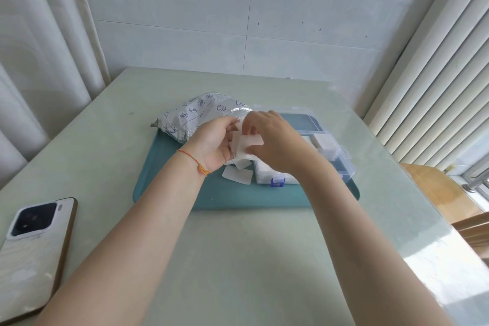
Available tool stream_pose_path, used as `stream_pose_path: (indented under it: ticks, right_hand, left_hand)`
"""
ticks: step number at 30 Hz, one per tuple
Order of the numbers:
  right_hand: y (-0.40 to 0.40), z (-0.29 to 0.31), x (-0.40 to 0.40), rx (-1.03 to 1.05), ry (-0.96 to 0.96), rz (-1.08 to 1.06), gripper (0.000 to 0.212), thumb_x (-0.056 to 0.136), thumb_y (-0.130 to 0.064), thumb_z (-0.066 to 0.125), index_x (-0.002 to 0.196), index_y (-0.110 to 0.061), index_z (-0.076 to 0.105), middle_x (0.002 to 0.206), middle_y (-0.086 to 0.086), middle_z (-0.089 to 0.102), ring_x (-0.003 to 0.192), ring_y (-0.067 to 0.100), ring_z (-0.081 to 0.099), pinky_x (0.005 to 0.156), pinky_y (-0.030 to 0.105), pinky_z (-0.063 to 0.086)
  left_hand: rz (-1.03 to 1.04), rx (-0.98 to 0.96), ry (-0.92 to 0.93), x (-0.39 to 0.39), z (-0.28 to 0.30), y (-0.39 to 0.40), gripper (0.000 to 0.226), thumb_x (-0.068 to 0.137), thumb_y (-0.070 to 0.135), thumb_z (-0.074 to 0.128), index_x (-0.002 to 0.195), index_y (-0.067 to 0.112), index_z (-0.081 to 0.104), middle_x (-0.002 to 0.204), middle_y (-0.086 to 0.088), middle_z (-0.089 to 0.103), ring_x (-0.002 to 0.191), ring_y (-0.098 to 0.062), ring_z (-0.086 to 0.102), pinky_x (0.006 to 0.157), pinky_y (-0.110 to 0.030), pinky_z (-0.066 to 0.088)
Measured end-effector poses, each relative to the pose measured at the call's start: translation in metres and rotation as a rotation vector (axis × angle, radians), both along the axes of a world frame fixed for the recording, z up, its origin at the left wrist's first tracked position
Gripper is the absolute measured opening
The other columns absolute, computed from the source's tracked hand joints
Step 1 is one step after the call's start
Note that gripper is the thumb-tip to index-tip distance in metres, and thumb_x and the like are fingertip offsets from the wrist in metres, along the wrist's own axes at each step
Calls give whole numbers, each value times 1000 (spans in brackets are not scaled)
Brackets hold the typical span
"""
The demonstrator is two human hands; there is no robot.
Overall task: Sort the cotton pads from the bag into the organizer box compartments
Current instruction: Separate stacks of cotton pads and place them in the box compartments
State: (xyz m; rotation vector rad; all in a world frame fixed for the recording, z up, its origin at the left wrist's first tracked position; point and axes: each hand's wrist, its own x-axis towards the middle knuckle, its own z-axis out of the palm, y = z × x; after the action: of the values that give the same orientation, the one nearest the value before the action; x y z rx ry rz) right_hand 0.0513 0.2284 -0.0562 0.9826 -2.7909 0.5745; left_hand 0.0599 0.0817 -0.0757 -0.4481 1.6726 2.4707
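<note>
Both hands meet above the teal tray (pixel 169 188): the left hand (pixel 211 144) and right hand (pixel 272 140) together pinch a few white cotton pads (pixel 244 145). Loose pads (pixel 237 174) lie below, between the printed bag (pixel 197 114) and the clear organizer box (pixel 330 151). A phone (pixel 34 249) rests on the counter (pixel 238 259).

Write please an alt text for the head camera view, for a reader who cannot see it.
Two bare hands, left hand and right hand, hold white cotton pads above a teal tray. On the tray lie a printed plastic bag, loose pads and a clear organizer box. A phone lies at the left.
</note>
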Motion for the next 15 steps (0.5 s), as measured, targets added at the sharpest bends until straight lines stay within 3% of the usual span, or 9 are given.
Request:
stream_pose_path:
  ticks: [3,5,7,11,13,15]
  right_hand:
    - [-1,0,1,24,-32,-28,28,88,-17,65,114,-18,56,102,-1,58,103,21,44,91,36,39]
    - [-1,1,0,45,-44,-27,21,89,-20,65,110,-18,62,99,-2,58,101,21,48,89,35,40]
    - [2,3,1,3,-96,-11,16,88,-18,68,104,-17,66,97,-3,59,97,19,54,86,31,43]
    - [25,18,-6,-206,-194,-73,11,85,-18,72,82,-25,64,80,-13,64,79,11,60,72,24,47]
    - [34,21,-12,-389,-234,-171,9,85,-21,74,80,-23,66,77,-8,68,71,10,60,68,24,47]
    - [36,21,-13,-646,-391,-207,10,84,-22,76,83,-15,69,77,1,69,70,15,58,69,27,47]
  left_hand:
    - [-17,12,20,3,1,3,25,101,13,45,80,9,59,58,0,64,58,-15,64,58,-27,52]
    - [-52,4,42,5,2,5,27,100,10,48,77,6,61,58,-3,66,53,-14,66,50,-22,53]
    - [-72,-42,61,5,0,5,22,97,6,52,79,5,64,62,-4,69,59,-14,67,51,-21,55]
    - [1,-49,91,4,-2,2,15,96,-3,50,87,1,61,69,-9,72,63,-19,70,63,-28,60]
    - [16,6,101,3,-1,2,14,98,-1,48,92,-1,60,74,-13,73,65,-22,72,67,-33,61]
    - [12,35,103,4,0,5,17,100,3,46,95,-1,62,76,-14,73,68,-23,73,71,-35,61]
